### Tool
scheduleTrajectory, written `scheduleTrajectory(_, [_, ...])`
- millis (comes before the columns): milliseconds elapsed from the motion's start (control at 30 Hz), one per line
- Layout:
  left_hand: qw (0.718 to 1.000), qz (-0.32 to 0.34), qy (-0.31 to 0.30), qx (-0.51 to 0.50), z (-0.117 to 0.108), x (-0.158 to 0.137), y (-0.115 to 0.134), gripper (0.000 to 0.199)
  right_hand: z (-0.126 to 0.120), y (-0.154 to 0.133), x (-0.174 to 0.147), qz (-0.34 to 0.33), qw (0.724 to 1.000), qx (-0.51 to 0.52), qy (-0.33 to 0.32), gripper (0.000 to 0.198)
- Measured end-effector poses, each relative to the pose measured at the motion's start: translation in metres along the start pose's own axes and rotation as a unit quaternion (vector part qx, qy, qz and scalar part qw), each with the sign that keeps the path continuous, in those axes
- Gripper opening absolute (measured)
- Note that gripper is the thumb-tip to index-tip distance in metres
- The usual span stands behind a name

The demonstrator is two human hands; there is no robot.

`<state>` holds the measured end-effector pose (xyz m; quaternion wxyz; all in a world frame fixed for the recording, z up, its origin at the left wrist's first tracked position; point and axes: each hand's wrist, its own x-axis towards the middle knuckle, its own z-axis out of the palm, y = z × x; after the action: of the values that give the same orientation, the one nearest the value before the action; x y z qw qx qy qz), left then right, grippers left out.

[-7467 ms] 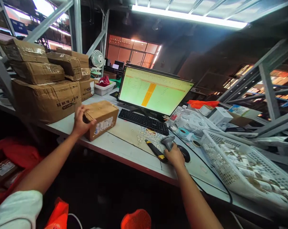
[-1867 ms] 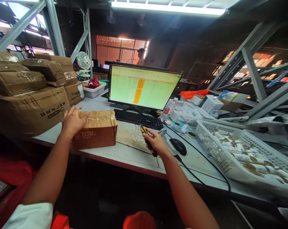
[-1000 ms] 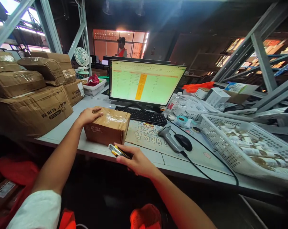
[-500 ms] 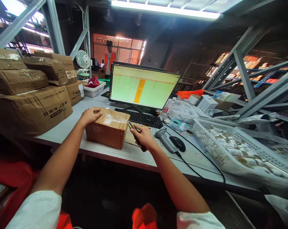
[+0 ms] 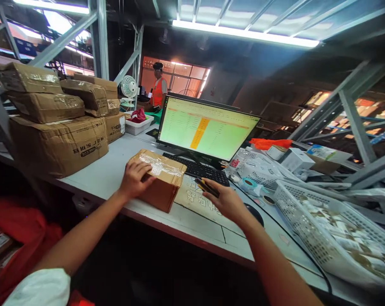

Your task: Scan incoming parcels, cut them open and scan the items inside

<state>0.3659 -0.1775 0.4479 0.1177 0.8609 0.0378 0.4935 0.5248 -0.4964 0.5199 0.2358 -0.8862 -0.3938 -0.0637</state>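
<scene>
A brown cardboard box, with shiny clear tape along its top, sits near the front edge of the table. My left hand grips its left end, fingers over the top edge and thumb against the front side. To the right of the box, my right hand is closed around a black and yellow utility knife. The knife points up and left, apart from the box, above a printed mat. A black mouse shows partly behind my right forearm.
Behind the box stand a keyboard and a lit monitor. Stacked cartons fill the table's left side. At right, a white perforated basket holds many small packets. A person in an orange vest is farther back.
My right hand has drawn the knife away from the box, to the right. My left hand has shifted onto the box's front left edge. The scanner is now out of sight. My view has turned left.
</scene>
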Motion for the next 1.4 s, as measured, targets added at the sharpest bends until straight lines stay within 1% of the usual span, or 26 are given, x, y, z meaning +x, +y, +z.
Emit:
scheduleTrajectory(67, [1.000, 0.012, 0.021, -0.004, 0.013, -0.016, 0.001, 0.043, -0.020, -0.016, 0.028, -0.038, 0.993, -0.109, -0.011, 0.050])
scheduleTrajectory(133, [0.999, -0.002, 0.042, -0.002, 0.024, -0.023, -0.002, 0.044, -0.031, -0.050, 0.057, -0.084, 0.978, -0.189, -0.030, 0.051])
scheduleTrajectory(167, [0.999, -0.006, 0.045, -0.003, 0.028, -0.024, -0.004, 0.042, -0.031, -0.071, 0.070, -0.114, 0.969, -0.215, -0.047, 0.051])
scheduleTrajectory(233, [0.999, -0.010, 0.047, -0.005, 0.031, -0.022, -0.006, 0.039, -0.022, -0.117, 0.097, -0.174, 0.948, -0.250, -0.091, 0.051])
scheduleTrajectory(300, [0.999, -0.005, 0.054, -0.005, 0.031, -0.019, -0.007, 0.037, -0.005, -0.159, 0.119, -0.222, 0.927, -0.276, -0.127, 0.049])
scheduleTrajectory(400, [0.999, -0.005, 0.054, -0.002, 0.029, -0.017, -0.007, 0.036, 0.022, -0.204, 0.143, -0.285, 0.900, -0.301, -0.137, 0.041])
scheduleTrajectory(500, [0.999, -0.018, 0.039, 0.001, 0.030, -0.017, -0.008, 0.035, 0.038, -0.225, 0.155, -0.307, 0.888, -0.315, -0.133, 0.035])
scheduleTrajectory(567, [0.999, -0.024, 0.040, -0.002, 0.032, -0.017, -0.008, 0.036, 0.041, -0.229, 0.156, -0.305, 0.885, -0.322, -0.138, 0.036])
scheduleTrajectory(633, [0.998, -0.025, 0.050, -0.007, 0.033, -0.017, -0.008, 0.037, 0.039, -0.228, 0.153, -0.305, 0.880, -0.334, -0.148, 0.037])
scheduleTrajectory(767, [0.998, -0.009, 0.064, -0.019, 0.032, -0.017, -0.006, 0.035, 0.023, -0.215, 0.131, -0.291, 0.857, -0.380, -0.188, 0.033])
scheduleTrajectory(867, [0.999, -0.010, 0.045, -0.026, 0.028, -0.017, -0.005, 0.034, -0.001, -0.194, 0.101, -0.244, 0.849, -0.416, -0.217, 0.031])
scheduleTrajectory(967, [0.998, -0.006, 0.049, -0.026, 0.027, -0.017, -0.004, 0.035, -0.031, -0.156, 0.070, -0.166, 0.849, -0.445, -0.231, 0.030])
scheduleTrajectory(1033, [0.997, 0.007, 0.067, -0.028, 0.026, -0.017, -0.004, 0.033, -0.044, -0.119, 0.053, -0.101, 0.851, -0.456, -0.241, 0.029])
scheduleTrajectory(1067, [0.997, 0.014, 0.077, -0.028, 0.026, -0.017, -0.004, 0.033, -0.045, -0.097, 0.045, -0.066, 0.854, -0.453, -0.246, 0.029])
scheduleTrajectory(1100, [0.996, 0.020, 0.086, -0.028, 0.026, -0.016, -0.004, 0.032, -0.042, -0.074, 0.038, -0.036, 0.862, -0.441, -0.247, 0.028])
scheduleTrajectory(1133, [0.995, 0.023, 0.091, -0.028, 0.026, -0.016, -0.003, 0.031, -0.035, -0.051, 0.031, -0.013, 0.876, -0.420, -0.237, 0.028])
scheduleTrajectory(1167, [0.995, 0.023, 0.092, -0.028, 0.026, -0.016, -0.003, 0.031, -0.025, -0.028, 0.024, 0.000, 0.896, -0.385, -0.222, 0.031])
scheduleTrajectory(1233, [0.996, 0.016, 0.084, -0.031, 0.026, -0.016, -0.003, 0.031, 0.005, 0.016, 0.008, 0.012, 0.935, -0.301, -0.186, 0.038])
scheduleTrajectory(1267, [0.996, 0.013, 0.081, -0.032, 0.026, -0.016, -0.002, 0.031, 0.021, 0.035, 0.000, 0.011, 0.948, -0.257, -0.185, 0.038])
scheduleTrajectory(1333, [0.996, 0.012, 0.081, -0.033, 0.025, -0.016, -0.002, 0.031, 0.049, 0.066, -0.009, 0.024, 0.965, -0.201, -0.165, 0.041])
scheduleTrajectory(1400, [0.995, 0.020, 0.090, -0.030, 0.025, -0.016, -0.001, 0.030, 0.063, 0.083, -0.006, 0.029, 0.972, -0.169, -0.161, 0.042])
